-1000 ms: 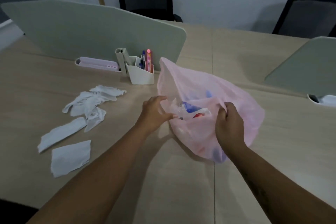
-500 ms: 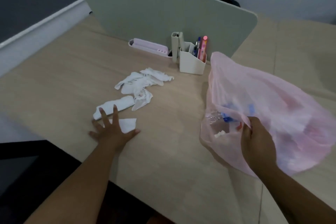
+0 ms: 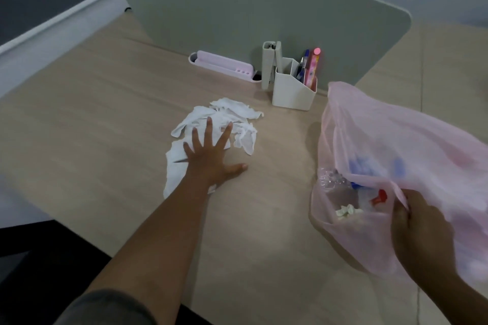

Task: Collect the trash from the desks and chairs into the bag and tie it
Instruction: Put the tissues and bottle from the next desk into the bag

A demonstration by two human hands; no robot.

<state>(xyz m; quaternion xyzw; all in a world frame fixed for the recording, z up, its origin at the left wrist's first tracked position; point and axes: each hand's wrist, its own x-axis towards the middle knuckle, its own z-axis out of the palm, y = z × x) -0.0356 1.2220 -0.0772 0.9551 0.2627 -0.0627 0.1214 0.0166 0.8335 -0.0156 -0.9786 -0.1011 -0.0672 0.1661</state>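
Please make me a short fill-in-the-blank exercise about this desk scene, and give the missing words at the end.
1. The left hand presses flat, fingers spread, on the ____ paper scraps.
2. The right hand grips the rim of the ____ plastic bag.
3. The bag is not yet tied; its mouth is ____.

Missing words: white; pink; open

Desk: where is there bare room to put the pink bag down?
Bare desk lies between the left hand on the tissues and the bag; also left of the tissues. Crowded by the pen holder and pink tray.
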